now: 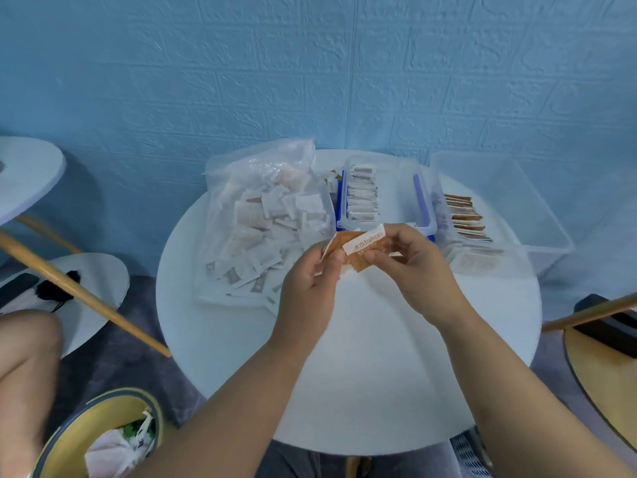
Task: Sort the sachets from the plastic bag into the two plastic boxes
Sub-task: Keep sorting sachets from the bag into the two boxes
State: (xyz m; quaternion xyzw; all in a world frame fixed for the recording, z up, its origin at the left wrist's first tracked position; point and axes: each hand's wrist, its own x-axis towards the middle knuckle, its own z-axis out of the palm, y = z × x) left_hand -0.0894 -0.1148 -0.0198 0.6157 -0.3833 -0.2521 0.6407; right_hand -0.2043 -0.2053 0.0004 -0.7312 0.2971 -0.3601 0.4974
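Observation:
Above the middle of the round white table (362,357), my left hand (310,288) and my right hand (413,267) both pinch a brown-and-white sachet (362,246). More sachet edges show under the left fingers. A clear plastic bag (265,215) full of white sachets lies at the back left, with several spilling from its mouth. Behind my hands stands a clear box with blue clips (382,194) holding a row of white sachets. To its right is a larger clear box (499,208) with brown sachets stacked on edge.
A wooden chair leg (86,294) slants at the left over a low white stool (100,270). A yellow bin (103,432) with rubbish sits at the lower left beside a person's knee (24,357). At the right edge is a wooden stool (606,367). Blue wall behind.

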